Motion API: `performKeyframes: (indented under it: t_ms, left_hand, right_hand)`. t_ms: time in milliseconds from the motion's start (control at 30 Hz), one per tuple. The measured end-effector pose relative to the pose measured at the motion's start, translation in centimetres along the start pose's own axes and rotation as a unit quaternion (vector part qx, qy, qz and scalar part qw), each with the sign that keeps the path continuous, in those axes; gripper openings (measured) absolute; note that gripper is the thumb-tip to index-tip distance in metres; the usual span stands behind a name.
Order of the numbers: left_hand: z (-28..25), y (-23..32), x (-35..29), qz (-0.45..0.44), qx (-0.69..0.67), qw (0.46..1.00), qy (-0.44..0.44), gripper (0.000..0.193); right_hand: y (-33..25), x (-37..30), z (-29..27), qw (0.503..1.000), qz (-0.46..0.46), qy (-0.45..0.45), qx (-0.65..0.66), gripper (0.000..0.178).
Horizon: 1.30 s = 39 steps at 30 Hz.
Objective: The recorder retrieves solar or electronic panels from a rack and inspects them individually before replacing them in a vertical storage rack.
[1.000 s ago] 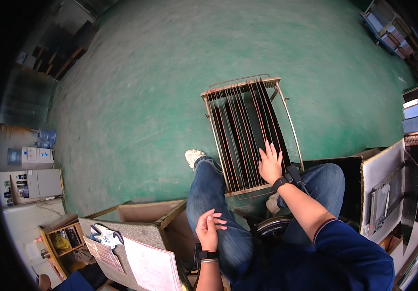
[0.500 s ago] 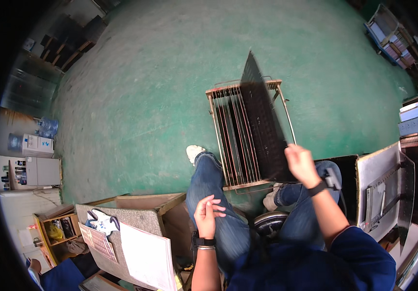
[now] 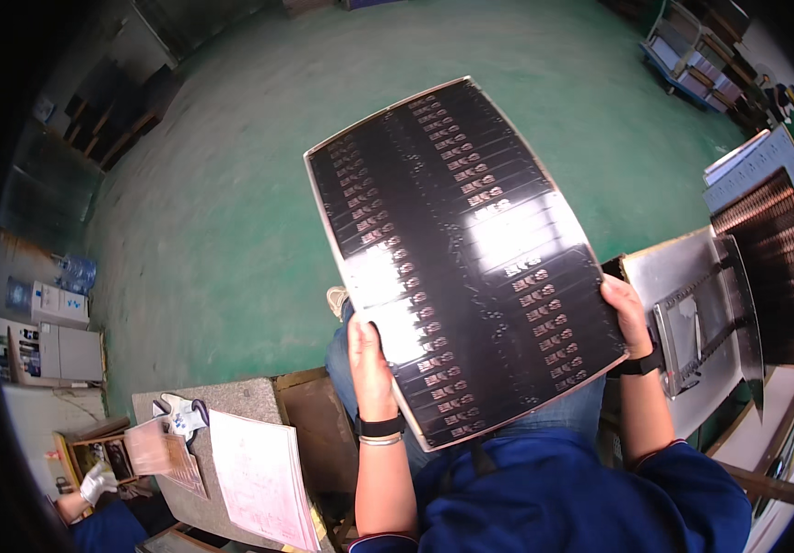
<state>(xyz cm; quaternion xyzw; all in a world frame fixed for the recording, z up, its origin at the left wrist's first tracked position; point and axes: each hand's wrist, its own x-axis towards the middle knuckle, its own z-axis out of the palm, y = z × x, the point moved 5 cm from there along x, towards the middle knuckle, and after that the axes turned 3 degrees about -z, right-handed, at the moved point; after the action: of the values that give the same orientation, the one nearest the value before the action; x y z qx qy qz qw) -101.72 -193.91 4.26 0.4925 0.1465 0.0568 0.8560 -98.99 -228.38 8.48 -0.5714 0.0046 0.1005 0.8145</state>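
Observation:
A large glossy black circuit-board panel (image 3: 457, 276), with rows of small copper-coloured patterns and a pale edge, is held up tilted in front of me. My left hand (image 3: 371, 364) is closed on its left edge near the lower corner, thumb toward the face. On the opposite edge, my right hand (image 3: 628, 313) grips with the thumb at the front and the fingers mostly behind. Bright reflections lie across the panel's face. The slatted rack is hidden behind it.
To the left, a grey tabletop (image 3: 246, 398) carries papers (image 3: 259, 479) and a glove (image 3: 182, 417). Another person's gloved hand (image 3: 97, 484) is at lower left. At right stand a pale board with a frame (image 3: 683, 332) and a stack of copper-edged panels (image 3: 780, 267).
The panel has come up from the rack and turned its face toward me. My left hand, free before, has taken hold of its left edge. A gloved hand has appeared at lower left.

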Motion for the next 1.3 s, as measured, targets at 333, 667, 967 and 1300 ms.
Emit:
performKeyframes:
  t_ms: [333,667,967,1300]
  left_hand:
    - [-0.5,2.2,-2.0,0.034,-0.018,0.999,0.014,0.04]
    - [1.0,4.5,-4.1,0.026,-0.072,0.997,-0.019,0.032]
    - [0.6,6.8,-3.2,0.05,-0.09,0.993,-0.056,0.025]
    - [1.1,7.9,-2.4,0.212,0.108,0.971,-0.033,0.011]
  right_hand:
    - [-0.8,-1.4,2.3,0.998,-0.042,-0.026,0.046,0.05]
    - [-0.9,-1.4,1.8,0.997,-0.055,-0.04,0.037,0.04]
    - [-5.9,2.2,3.5,0.985,-0.168,-0.03,-0.007,0.036]
    - [-2.7,4.5,0.2,0.98,-0.184,0.067,0.038,0.011]
